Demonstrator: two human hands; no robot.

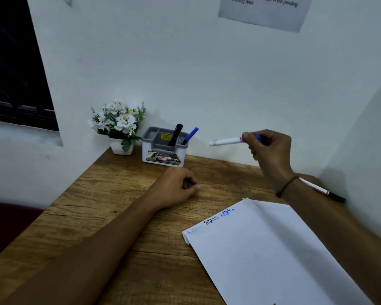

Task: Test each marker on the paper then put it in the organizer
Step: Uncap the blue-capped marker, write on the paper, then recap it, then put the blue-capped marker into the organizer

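Observation:
My right hand (269, 150) holds a white marker with a blue cap (228, 141) in the air, level, its white end pointing left toward the organizer (163, 158). The grey and white organizer stands against the wall and holds a black marker (176, 134) and a blue marker (190, 135), both leaning right. My left hand (176, 188) rests on the wooden desk (110, 194) in front of the organizer, its fingers curled with nothing in them. White paper (273, 254) with three scribbles along its left edge lies at the front right. Another white marker with a black cap (323, 190) lies behind my right wrist.
A small white pot of artificial white flowers (119, 126) stands left of the organizer in the desk's back corner. White walls close the desk at the back and right. A printed notice (264, 12) hangs on the back wall. A dark window (13, 69) is at the left.

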